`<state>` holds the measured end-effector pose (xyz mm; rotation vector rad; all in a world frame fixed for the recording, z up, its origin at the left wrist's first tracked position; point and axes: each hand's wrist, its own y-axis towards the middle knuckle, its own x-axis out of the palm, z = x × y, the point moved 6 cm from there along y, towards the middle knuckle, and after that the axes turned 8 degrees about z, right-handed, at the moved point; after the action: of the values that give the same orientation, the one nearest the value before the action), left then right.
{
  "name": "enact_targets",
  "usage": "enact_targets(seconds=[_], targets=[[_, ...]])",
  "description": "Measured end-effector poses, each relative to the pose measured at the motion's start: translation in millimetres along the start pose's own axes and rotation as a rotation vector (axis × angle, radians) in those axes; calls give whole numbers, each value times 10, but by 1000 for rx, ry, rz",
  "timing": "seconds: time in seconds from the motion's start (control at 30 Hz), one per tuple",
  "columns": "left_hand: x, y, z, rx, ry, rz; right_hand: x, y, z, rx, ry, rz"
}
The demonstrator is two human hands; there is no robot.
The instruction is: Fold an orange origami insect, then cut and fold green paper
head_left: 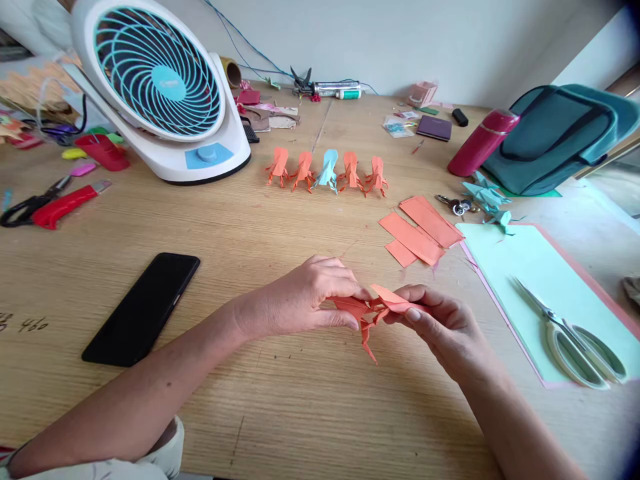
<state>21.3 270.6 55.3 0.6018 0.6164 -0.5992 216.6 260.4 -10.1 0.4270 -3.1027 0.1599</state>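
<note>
An orange folded paper figure (395,301) with thin bent legs is held between my two hands above the table. My left hand (320,293) pinches its left end between thumb and fingers. At the other end, my right hand (440,320) grips the folded body, thumb on the near side. One narrow leg points down toward the tabletop. Further back stands a row of similar figures, several orange (350,170) and one light blue (327,171). Beyond my right hand lie orange paper strips (413,237), partly overlapping.
A black phone (143,310) lies left of my forearm. Scissors (575,340) rest on pale green paper sheets (530,280) at right. A white fan (200,157) stands back left; a red bottle (484,142) and teal bag (550,140) stand back right, near keys (457,205).
</note>
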Motion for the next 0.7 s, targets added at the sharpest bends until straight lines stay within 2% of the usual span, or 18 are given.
enact_targets(seconds=[0.17,0.33,0.47,0.7], targets=[[17,-5,-24,-43,103,53,13,-42,-86,-72,-165,78],[6,-19,-28,-81,93,105,77,-81,-228,-266,-393,121],[-9,-25,-7,-57,109,152,164,-96,-304,-396,-516,113],[20,-27,40,3,183,173,247,-131,-320,-487,-592,100]])
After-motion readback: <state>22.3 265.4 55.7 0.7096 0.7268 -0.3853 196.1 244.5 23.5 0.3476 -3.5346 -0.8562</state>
